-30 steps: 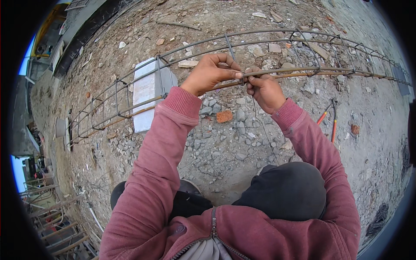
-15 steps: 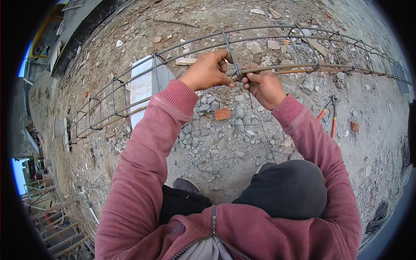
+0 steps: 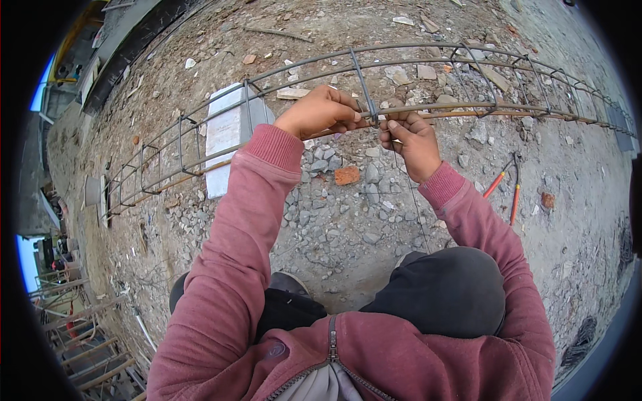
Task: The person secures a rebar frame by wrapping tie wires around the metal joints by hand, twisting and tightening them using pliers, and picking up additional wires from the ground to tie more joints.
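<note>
A long rebar cage [image 3: 461, 105] of thin steel bars and square stirrups stretches across in front of me. My left hand [image 3: 322, 112] is closed at the near bar, its fingertips pinched where a stirrup [image 3: 357, 70] crosses it. Just right of that crossing, my right hand [image 3: 413, 144] pinches a thin dark tie wire [image 3: 416, 197], which trails down toward my right knee. The fingers partly hide how the wire lies around the joint.
A pale block [image 3: 225, 130] stands under the cage at left. Pliers with red-orange handles [image 3: 515, 200] lie on the ground at right. Grey gravel [image 3: 321, 220] and a broken brick piece [image 3: 347, 176] are below my hands. Steel bars [image 3: 100, 364] lie at lower left.
My right hand has drawn slightly down and right from the bar, with the wire in its fingers. The left fingers have closed in at the crossing.
</note>
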`<action>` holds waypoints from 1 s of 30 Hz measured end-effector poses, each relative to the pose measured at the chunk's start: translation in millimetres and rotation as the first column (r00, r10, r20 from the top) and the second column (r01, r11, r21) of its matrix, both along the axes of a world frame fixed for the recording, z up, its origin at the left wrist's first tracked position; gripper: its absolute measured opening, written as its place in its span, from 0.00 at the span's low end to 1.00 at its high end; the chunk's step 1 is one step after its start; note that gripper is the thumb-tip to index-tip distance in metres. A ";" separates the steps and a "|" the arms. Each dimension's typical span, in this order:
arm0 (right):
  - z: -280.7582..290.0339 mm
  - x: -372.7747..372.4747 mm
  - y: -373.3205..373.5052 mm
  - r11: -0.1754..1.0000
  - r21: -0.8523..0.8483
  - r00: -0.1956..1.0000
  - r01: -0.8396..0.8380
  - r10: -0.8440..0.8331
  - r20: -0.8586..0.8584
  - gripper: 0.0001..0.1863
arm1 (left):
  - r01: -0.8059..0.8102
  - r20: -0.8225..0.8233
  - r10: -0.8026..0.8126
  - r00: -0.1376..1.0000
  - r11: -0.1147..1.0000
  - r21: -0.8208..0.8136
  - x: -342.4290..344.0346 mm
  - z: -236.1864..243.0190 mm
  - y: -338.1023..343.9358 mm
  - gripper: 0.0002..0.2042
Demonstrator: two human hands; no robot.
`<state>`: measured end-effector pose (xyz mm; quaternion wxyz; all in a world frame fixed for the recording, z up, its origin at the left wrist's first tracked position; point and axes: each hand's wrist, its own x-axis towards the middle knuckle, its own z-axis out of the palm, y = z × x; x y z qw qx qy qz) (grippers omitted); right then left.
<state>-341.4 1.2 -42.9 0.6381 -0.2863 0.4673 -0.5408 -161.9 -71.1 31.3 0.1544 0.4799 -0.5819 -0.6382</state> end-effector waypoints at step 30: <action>21.3 -5.5 17.0 0.753 -0.556 0.507 -0.352 -0.346 -0.790 0.11 | -0.264 -0.072 0.292 0.954 0.696 -0.667 -20.6 -30.0 27.9 0.06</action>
